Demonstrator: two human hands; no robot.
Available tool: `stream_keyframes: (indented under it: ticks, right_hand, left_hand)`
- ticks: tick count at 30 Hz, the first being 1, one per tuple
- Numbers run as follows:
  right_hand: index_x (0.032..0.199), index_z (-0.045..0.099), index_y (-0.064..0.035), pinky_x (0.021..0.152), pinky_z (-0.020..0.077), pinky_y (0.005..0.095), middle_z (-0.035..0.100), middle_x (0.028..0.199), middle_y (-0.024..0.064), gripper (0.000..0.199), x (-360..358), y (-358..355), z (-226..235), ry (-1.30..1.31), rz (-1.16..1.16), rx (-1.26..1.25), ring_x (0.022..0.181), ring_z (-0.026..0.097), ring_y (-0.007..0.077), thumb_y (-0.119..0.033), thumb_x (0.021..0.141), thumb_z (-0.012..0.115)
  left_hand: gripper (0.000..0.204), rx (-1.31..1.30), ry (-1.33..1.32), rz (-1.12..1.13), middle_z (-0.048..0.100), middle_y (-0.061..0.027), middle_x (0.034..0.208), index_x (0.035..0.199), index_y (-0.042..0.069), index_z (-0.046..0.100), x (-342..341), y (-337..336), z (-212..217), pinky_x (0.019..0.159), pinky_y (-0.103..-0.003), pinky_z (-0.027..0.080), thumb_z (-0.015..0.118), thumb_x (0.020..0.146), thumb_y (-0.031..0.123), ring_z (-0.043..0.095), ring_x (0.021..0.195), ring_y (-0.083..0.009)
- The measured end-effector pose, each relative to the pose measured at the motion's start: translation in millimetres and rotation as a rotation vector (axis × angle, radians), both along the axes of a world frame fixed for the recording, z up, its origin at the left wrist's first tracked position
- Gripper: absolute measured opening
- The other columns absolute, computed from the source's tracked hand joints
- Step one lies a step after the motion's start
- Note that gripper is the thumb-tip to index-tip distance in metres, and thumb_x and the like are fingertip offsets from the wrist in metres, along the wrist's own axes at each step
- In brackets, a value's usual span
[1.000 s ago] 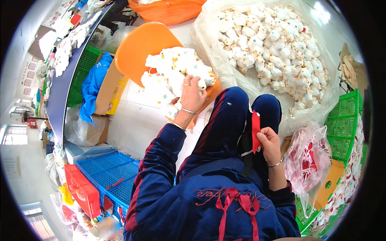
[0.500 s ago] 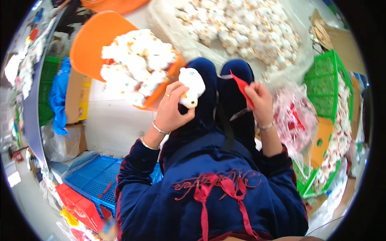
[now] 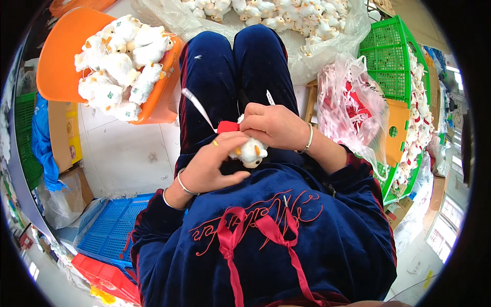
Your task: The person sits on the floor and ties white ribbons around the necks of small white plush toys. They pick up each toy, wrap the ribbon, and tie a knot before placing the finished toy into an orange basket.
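Observation:
On my lap lies a small white plush toy [image 3: 251, 153] with yellow-orange bits and a dark eye, its head toward me. My left hand [image 3: 214, 162] curls round it from the left, thumb stretched along the near side. A piece of red cloth [image 3: 227, 126] wraps against the toy's body just beyond the left fingers. White ribbon ends stick out from it, one ribbon [image 3: 198, 108] to the left and a shorter one beyond my right hand [image 3: 276, 127]. That hand is closed, its fingers pinching at the cloth around the toy; the fingertips are partly hidden.
Left of my knees an orange chair [image 3: 66, 56] carries a heap of white plush toys [image 3: 120, 66]. More toys fill a clear plastic sheet [image 3: 317, 59] ahead. To the right are a bag of red cloth pieces [image 3: 353, 102] and a green crate [image 3: 383, 61]. A blue crate [image 3: 110, 225] stands lower left.
Both hands came together on my lap. The left brought the toy nearer and turned it; the right carried the red cloth onto it. My view shifted, so the knees appear higher.

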State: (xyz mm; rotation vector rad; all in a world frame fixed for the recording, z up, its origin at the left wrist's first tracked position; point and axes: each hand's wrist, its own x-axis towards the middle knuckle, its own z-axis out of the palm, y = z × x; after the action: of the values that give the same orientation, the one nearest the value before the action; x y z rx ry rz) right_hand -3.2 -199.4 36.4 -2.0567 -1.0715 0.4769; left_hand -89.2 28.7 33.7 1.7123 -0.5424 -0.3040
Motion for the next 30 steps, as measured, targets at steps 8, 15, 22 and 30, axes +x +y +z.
stream_keyframes:
  ticks: [8,15,22,30]
  right_hand:
    - [0.097,0.068,-0.0114,0.073,0.0483,0.0394,0.060,0.093,0.0062,0.007,-5,-15,-8,-0.083,0.041,-0.041,0.083,0.062,0.0280,-0.016,0.092,0.067]
    - [0.097,0.068,-0.0123,0.079,0.0425,0.0372,0.061,0.094,0.0042,0.012,-15,-19,-12,-0.210,-0.142,-0.071,0.092,0.060,0.0241,-0.013,0.085,0.070]
    - [0.099,0.066,-0.0109,0.078,0.0445,0.0385,0.061,0.094,0.0063,0.014,-22,-18,-9,-0.193,-0.222,-0.079,0.089,0.061,0.0267,-0.010,0.085,0.069]
    - [0.098,0.063,-0.0098,0.070,0.0453,0.0383,0.061,0.094,0.0083,0.017,-34,-28,-11,-0.097,-0.276,-0.075,0.082,0.062,0.0286,-0.003,0.083,0.066]
  left_hand:
    - [0.045,0.212,-0.347,0.157,0.067,-0.0068,0.123,0.113,0.007,0.070,23,2,-34,0.097,-0.040,0.049,0.080,0.070,0.001,0.059,0.114,-0.0316]
    - [0.043,0.246,-0.293,0.108,0.067,-0.0056,0.117,0.109,0.008,0.071,27,-9,-43,0.093,-0.038,0.051,0.081,0.068,0.003,0.060,0.112,-0.0297]
    - [0.033,0.250,-0.227,0.246,0.069,-0.0076,0.109,0.102,0.005,0.071,20,-20,-39,0.083,-0.035,0.056,0.076,0.070,-0.003,0.066,0.101,-0.0275]
    - [0.033,0.129,-0.175,0.261,0.069,-0.0103,0.106,0.105,0.003,0.071,12,-25,-50,0.083,-0.035,0.056,0.069,0.075,-0.009,0.067,0.099,-0.0287]
